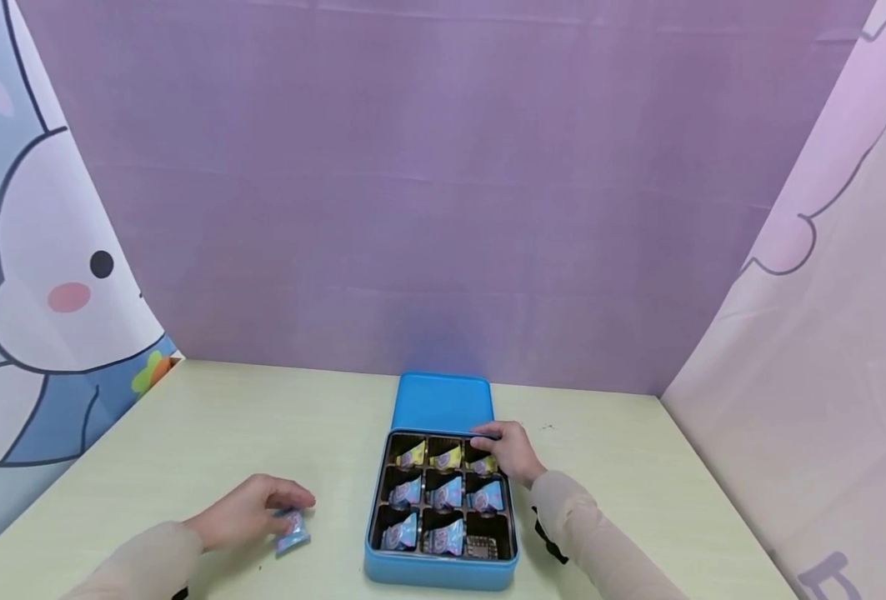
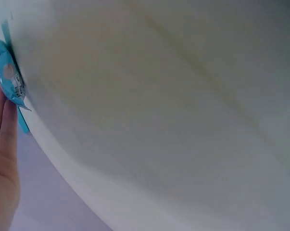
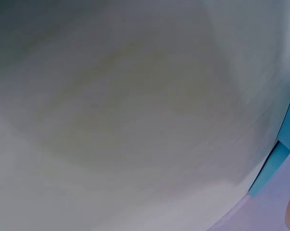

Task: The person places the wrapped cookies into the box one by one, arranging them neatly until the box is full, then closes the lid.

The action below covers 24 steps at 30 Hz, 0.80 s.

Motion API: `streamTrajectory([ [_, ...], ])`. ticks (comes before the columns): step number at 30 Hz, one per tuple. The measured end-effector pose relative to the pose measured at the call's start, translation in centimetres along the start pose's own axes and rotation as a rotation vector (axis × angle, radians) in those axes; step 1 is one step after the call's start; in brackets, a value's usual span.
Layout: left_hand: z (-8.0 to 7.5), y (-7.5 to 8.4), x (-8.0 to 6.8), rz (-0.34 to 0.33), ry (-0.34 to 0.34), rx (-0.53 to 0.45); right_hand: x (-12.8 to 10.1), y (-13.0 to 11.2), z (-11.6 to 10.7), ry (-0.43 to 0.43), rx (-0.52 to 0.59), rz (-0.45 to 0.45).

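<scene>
A blue tin box (image 1: 440, 568) with a dark divided tray lies on the pale table (image 1: 225, 433), its blue lid (image 1: 443, 402) behind it. Most compartments hold wrapped candies, yellow ones (image 1: 447, 457) in the back row, blue ones (image 1: 447, 493) in front; the front right compartment (image 1: 483, 546) holds no candy. My right hand (image 1: 508, 448) rests over the back right compartment, fingers curled on a yellow candy (image 1: 483, 465). My left hand (image 1: 262, 505) grips a blue wrapped candy (image 1: 291, 530) on the table left of the box; the candy (image 2: 7, 77) also shows beside my fingers (image 2: 3, 144) in the left wrist view.
A purple backdrop (image 1: 443, 183) stands behind the table. Cartoon-print curtains hang at the left (image 1: 45, 275) and right (image 1: 825, 350). The right wrist view shows only blurred tabletop and a blue edge of the box (image 3: 270, 168).
</scene>
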State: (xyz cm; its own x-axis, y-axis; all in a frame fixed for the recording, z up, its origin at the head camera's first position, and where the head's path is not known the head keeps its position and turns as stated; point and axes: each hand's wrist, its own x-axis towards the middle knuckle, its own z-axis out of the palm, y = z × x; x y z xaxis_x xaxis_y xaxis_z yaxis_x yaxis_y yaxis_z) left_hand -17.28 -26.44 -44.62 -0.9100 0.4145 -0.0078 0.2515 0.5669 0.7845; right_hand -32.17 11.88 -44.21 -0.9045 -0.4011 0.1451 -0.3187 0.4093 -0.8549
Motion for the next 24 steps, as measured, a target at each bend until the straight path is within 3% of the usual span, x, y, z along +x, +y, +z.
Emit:
streamTrajectory([
  [11,0.41,0.43,0.74,-0.007,0.097,0.120,0.04,0.04,-0.01,0.012,-0.013,0.003],
  [19,0.36,0.35,0.71,-0.001,0.094,0.142,0.04,0.18,-0.01,-0.002,-0.018,0.001],
  [24,0.09,0.76,0.63,0.000,0.044,0.107,0.10,0.21,0.01,-0.002,-0.016,0.003],
])
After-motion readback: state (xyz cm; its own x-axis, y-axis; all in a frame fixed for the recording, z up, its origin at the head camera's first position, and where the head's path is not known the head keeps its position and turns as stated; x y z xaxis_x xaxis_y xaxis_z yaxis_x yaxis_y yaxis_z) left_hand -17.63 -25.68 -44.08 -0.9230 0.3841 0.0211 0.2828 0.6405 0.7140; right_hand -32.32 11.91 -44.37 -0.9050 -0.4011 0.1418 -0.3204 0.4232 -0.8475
